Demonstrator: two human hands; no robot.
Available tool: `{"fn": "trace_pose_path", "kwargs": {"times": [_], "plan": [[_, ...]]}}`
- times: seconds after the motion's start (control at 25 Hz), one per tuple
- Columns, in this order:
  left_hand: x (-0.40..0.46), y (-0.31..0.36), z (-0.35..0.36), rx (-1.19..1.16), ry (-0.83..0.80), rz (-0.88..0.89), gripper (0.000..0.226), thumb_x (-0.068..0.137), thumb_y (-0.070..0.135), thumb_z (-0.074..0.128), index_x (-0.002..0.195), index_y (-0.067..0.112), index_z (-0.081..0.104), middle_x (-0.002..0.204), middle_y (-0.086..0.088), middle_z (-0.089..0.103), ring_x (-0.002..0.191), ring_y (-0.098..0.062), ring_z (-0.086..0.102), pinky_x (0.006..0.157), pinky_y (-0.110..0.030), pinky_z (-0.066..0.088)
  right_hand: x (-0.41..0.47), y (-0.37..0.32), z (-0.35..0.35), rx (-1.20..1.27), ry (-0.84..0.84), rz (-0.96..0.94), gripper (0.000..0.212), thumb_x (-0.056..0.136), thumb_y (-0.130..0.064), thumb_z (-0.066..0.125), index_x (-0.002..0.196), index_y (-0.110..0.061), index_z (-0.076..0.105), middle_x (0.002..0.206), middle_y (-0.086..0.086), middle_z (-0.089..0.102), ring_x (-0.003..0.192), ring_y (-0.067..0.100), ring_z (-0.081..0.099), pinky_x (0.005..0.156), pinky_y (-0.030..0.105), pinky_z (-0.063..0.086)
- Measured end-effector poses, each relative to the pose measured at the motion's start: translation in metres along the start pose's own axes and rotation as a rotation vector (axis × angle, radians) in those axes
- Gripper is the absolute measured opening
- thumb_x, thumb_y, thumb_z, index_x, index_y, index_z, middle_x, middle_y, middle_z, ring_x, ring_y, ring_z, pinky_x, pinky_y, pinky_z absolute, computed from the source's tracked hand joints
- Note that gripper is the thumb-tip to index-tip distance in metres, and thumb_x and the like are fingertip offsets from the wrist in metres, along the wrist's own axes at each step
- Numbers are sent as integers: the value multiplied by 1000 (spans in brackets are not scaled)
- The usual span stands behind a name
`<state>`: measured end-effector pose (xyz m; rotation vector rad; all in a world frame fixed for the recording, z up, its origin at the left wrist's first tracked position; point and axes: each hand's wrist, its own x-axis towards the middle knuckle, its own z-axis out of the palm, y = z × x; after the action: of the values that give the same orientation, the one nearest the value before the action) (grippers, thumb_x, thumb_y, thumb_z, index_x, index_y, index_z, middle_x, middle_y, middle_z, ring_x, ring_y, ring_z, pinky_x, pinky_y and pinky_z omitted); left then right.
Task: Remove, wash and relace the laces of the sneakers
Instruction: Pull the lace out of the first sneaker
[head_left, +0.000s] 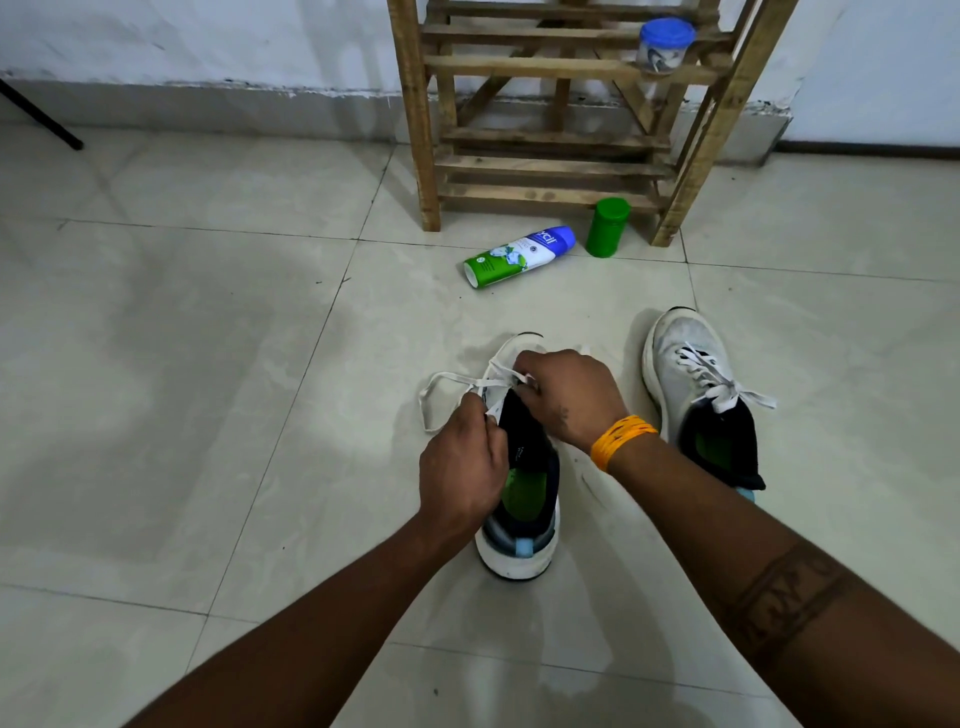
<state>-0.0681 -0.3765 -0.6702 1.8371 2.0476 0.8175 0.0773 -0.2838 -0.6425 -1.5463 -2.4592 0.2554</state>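
Laces (457, 387) on the near sneaker (522, 499), on the floor before me, sit pinched in my left grip (462, 467) and right grip (563, 397); I should draw each crossing out evenly, no yanking. The jar (662, 47) on the rack (545, 166) holds something unclear.

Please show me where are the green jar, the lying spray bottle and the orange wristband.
green jar (607, 228), head view, middle of its side.
spray bottle (519, 255), head view, its label.
orange wristband (621, 439), head view, top of the band.
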Motion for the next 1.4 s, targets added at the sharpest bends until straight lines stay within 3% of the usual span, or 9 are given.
{"fn": "trace_pose_path", "kwargs": {"times": [0.28, 0.4, 0.48, 0.56, 0.68, 0.84, 1.0, 1.2, 1.4], "plan": [[0, 0, -2, 8, -3, -30, 16, 101, 20, 43, 91, 20, 32, 76, 2, 44, 62, -25, 43, 59, -33, 29, 9, 7, 10, -8, -21, -6, 17, 97, -32, 52, 103, -18, 60, 97, 11, 71, 94, 39, 66, 65, 40, 39], [-2, 1, -3, -15, 3, -75, 16, 103, 21, 42, 89, 18, 34, 74, 0, 46, 61, -22, 42, 59, -33, 29, 3, 20, 16, 378, 230, 400, 28, 84, -39, 50, 81, -12, 55, 71, 9, 62, 78, 40, 60, 61, 40, 42], [-2, 2, -3, -10, -3, -81, 15, 102, 20, 42, 90, 17, 35, 74, -1, 48, 63, -22, 42, 59, -33, 29, 3, 33, 12, 530, 222, 646, 33, 79, -41, 48, 72, -9, 52, 66, 8, 55, 78, 40, 59, 60, 38, 36], [-2, 2, -3, -8, -13, -82, 13, 101, 20, 41, 90, 17, 35, 74, -1, 48, 63, -23, 43, 59, -34, 30, 1, 33, 4, 466, 134, 703, 36, 84, -39, 57, 101, -7, 62, 85, 13, 68, 89, 41, 63, 66, 36, 43], [-2, 1, -1, -20, -13, -72, 13, 101, 21, 41, 90, 18, 34, 73, -1, 47, 62, -24, 43, 57, -35, 29, -6, 13, -6, 66, 237, 392, 60, 88, -33, 60, 141, -12, 42, 81, 14, 70, 74, 40, 65, 60, 39, 41], [-1, 2, 0, -18, -16, -60, 14, 101, 23, 41, 90, 19, 34, 75, 0, 48, 63, -23, 43, 58, -34, 29, 2, -1, -5, -85, 34, -31, 33, 90, -32, 59, 121, -20, 60, 94, 8, 70, 88, 37, 66, 65, 39, 43], [-3, -1, -1, -15, 8, -66, 15, 102, 22, 42, 90, 18, 34, 73, 0, 48, 62, -23, 43, 57, -34, 29, 13, 3, 2, -161, -105, -78, 16, 95, -26, 52, 104, -13, 55, 99, 13, 69, 91, 40, 65, 65, 40, 38], [-2, -1, 0, -3, 19, -48, 15, 102, 21, 44, 90, 17, 36, 66, 0, 47, 55, -22, 43, 55, -33, 27, 12, 38, -9, -175, 37, 343, 26, 98, -22, 50, 114, -2, 50, 104, 22, 69, 94, 46, 67, 66, 41, 37], [-3, -1, 1, -17, 41, 23, 13, 99, 27, 38, 89, 19, 34, 65, 3, 43, 54, -23, 40, 53, -32, 27, 4, 14, -6, -67, -86, -8, 36, 91, -28, 54, 125, -15, 49, 94, 15, 70, 86, 42, 66, 63, 39, 42]]}}
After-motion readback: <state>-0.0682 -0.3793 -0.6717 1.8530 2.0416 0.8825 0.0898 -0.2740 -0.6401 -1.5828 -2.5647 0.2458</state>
